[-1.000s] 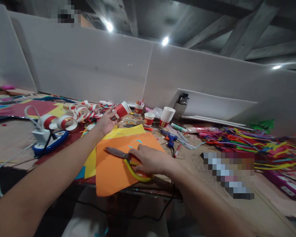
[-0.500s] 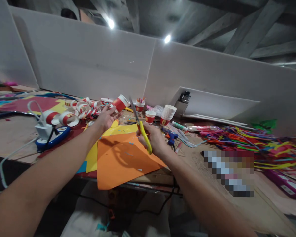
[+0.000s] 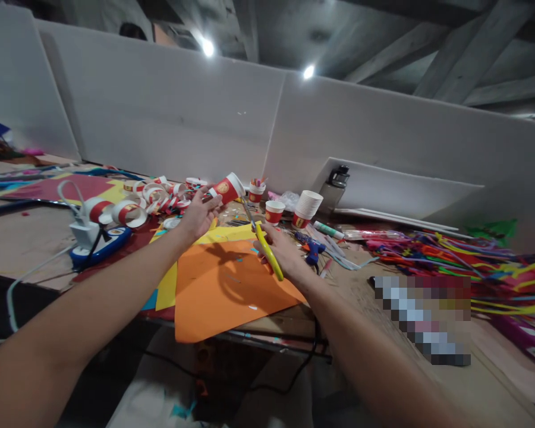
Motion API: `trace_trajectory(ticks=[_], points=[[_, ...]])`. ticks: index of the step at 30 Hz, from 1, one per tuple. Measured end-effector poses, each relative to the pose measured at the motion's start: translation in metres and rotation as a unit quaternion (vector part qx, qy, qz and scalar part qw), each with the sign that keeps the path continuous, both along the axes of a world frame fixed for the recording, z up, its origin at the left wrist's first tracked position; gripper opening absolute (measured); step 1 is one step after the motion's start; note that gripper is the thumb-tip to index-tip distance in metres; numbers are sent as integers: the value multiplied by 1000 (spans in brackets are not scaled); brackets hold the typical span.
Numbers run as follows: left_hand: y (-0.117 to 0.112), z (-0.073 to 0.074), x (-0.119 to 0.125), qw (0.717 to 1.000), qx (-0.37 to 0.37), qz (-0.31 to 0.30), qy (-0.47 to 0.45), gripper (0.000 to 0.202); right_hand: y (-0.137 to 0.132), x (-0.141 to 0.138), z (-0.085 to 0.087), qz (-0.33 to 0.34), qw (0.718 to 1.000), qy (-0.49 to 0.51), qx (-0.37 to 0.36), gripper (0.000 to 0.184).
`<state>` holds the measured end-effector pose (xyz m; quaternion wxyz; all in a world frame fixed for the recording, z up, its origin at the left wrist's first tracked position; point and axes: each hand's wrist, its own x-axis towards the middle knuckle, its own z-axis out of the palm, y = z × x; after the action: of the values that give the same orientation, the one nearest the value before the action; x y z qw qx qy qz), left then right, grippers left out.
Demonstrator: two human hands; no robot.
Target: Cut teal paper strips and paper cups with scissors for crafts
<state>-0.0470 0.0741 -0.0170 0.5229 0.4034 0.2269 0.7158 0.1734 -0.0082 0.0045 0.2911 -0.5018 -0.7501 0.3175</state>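
Observation:
My left hand (image 3: 199, 214) grips a red paper cup (image 3: 227, 188) with a white rim, held on its side above the table. My right hand (image 3: 282, 251) is closed around the yellow handles of a pair of scissors (image 3: 263, 244), lifted off the table with the blades pointing up toward the cup. Below both hands lies an orange paper sheet (image 3: 223, 288) over a yellow sheet (image 3: 223, 235).
Cut red-and-white cup rings (image 3: 134, 205) pile at the left beside a white and blue power strip (image 3: 91, 241). A stack of cups (image 3: 306, 208), a single red cup (image 3: 274, 211), a blue glue gun (image 3: 311, 249) and a dark bottle (image 3: 333, 187) stand behind. Coloured pipe cleaners (image 3: 463, 258) cover the right.
My right hand picked the scissors up off the orange sheet and raised them toward the cup. My left hand kept hold of the red cup.

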Motion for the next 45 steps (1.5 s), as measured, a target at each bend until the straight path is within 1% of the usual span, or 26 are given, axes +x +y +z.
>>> trace_trajectory(ticks=[3, 6, 9, 12, 15, 19, 26, 30, 35, 39, 41, 45], points=[[-1, 0, 4, 1000, 3, -7, 0, 35, 1, 0, 0, 6, 1000, 6, -7, 37], [-3, 1, 7, 1000, 2, -18, 9, 32, 1, 1, 1, 5, 1000, 5, -15, 35], [-5, 0, 8, 999, 10, -21, 22, 33, 1, 2, 1, -4, 1000, 9, -21, 29], [-6, 0, 9, 999, 16, -11, 37, 38, 1, 2, 1, -8, 1000, 10, -22, 25], [-8, 1, 10, 999, 17, -5, 46, 47, 1, 2, 0, -6, 1000, 12, -28, 26], [-10, 2, 11, 998, 21, -13, 64, 52, 1, 2, 0, 0, 999, 17, -40, 31], [-7, 1, 9, 999, 13, -22, 30, 52, -3, 2, 2, 10, 999, 3, -47, 26], [-6, 0, 9, 998, 23, -14, 48, 49, -5, 1, 3, 20, 998, -1, -57, 26], [-7, 1, 11, 997, 34, -20, 67, 44, -5, 2, 3, 24, 999, -12, -38, 26], [-7, 0, 11, 997, 27, -6, 76, 44, -6, 2, 5, 26, 999, -16, -36, 29], [-6, -1, 9, 996, 28, 4, 82, 46, -6, 2, 5, 24, 999, -16, -39, 29], [-5, -1, 7, 997, 22, 16, 77, 58, -7, 2, 2, 29, 999, 0, -40, 28]])
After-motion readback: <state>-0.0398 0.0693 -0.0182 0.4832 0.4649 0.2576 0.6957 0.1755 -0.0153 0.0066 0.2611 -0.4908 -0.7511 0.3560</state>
